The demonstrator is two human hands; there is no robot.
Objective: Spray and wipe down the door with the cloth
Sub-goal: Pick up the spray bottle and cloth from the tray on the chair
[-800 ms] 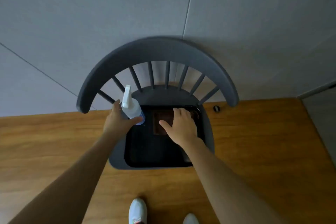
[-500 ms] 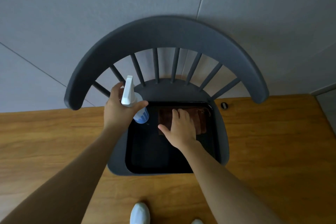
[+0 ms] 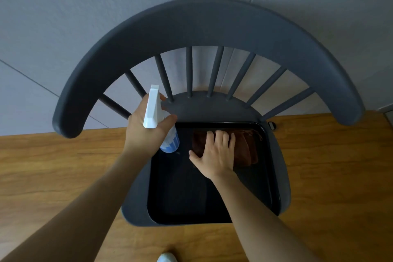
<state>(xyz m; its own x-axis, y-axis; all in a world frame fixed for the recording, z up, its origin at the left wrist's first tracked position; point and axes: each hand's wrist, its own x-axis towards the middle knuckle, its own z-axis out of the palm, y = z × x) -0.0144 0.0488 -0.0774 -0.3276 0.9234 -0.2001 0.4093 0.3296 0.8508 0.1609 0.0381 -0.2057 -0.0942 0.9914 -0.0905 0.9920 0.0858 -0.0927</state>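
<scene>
A spray bottle with a white trigger head and a clear bluish body is held upright in my left hand, above the left rear corner of a black tray. The tray lies on the seat of a dark grey chair. A folded brown cloth sits at the tray's back right. My right hand rests on the cloth's left half, fingers laid over it and thumb spread at its left edge. No door is plainly recognisable in view.
The chair's curved back and spindles stand between me and the grey panelled wall. Wooden floor surrounds the chair. A small dark fitting sits on the floor by the wall. A light shoe tip shows at the bottom edge.
The view has come closer to the chair. My left hand has raised the spray bottle a little off the tray. My right hand has slid slightly further onto the cloth.
</scene>
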